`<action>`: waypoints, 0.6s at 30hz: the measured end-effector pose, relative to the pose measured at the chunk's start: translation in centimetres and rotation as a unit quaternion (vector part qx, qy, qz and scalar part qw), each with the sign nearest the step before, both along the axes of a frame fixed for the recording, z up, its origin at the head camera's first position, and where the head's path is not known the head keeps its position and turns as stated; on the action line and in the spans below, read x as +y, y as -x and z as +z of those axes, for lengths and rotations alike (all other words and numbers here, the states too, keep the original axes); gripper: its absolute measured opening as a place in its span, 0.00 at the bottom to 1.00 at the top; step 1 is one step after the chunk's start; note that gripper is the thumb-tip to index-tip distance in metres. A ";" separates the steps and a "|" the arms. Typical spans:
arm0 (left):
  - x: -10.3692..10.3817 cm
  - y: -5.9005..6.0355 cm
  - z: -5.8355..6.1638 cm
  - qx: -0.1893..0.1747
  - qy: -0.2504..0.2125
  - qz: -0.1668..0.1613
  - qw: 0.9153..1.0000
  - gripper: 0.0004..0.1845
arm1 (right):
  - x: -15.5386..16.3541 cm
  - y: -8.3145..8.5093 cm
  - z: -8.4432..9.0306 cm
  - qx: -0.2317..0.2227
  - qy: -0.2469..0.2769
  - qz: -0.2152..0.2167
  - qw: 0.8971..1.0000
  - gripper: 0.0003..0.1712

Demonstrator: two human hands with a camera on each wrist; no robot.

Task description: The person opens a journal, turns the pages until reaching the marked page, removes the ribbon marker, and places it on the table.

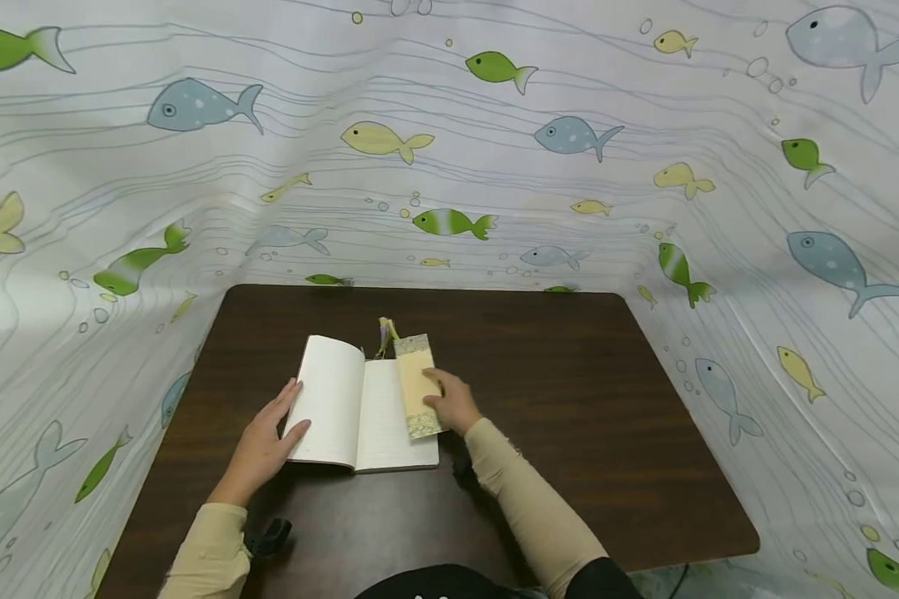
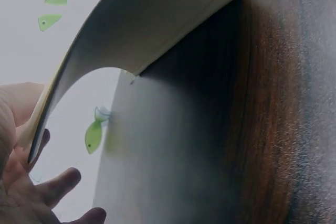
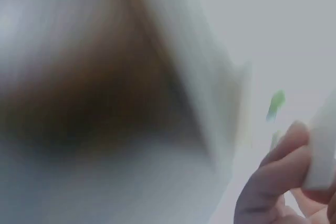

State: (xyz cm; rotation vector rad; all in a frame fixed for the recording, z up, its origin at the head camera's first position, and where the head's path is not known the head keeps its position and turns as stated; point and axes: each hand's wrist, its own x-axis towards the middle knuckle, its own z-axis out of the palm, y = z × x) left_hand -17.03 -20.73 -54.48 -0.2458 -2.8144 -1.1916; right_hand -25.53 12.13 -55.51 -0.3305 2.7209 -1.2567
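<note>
Beige forearm sleeves (image 1: 533, 504), black upper right sleeve (image 1: 603, 581), black wrist cameras (image 1: 270, 537)

Fish-print sheeting (image 1: 487, 151) on three sides of dark wood-grain table (image 1: 554, 399)

White, wavy-lined sheeting far, left and right; printed green, blue, yellow fish (image 1: 453, 222). Creased toward far corners. Tabletop: rounded corners, pale sheen on near part. Dark cable (image 1: 677, 581) past near edge, right side.

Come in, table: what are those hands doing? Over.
Left hand gripping left side of open notebook. Right hand holding tasselled bookmark over right page. Nothing visibly in the way.
</note>
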 end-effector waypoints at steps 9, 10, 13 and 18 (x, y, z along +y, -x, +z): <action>-0.1 0.2 -0.2 -0.014 0.014 0.000 1.000 0.35 | 17.2 3.5 -0.7 -0.061 -0.120 -0.117 0.984 0.31; -0.1 0.2 -0.2 -0.012 0.017 0.002 1.000 0.35 | 18.9 3.5 -1.0 -0.064 -0.132 -0.128 0.981 0.31; -0.2 0.3 -0.3 -0.009 0.024 0.003 1.000 0.35 | 22.9 3.4 -1.6 -0.072 -0.163 -0.169 0.969 0.31; -0.1 0.4 -0.2 -0.015 0.025 0.001 1.000 0.35 | 26.4 3.3 -2.4 -0.073 -0.227 -0.209 0.948 0.31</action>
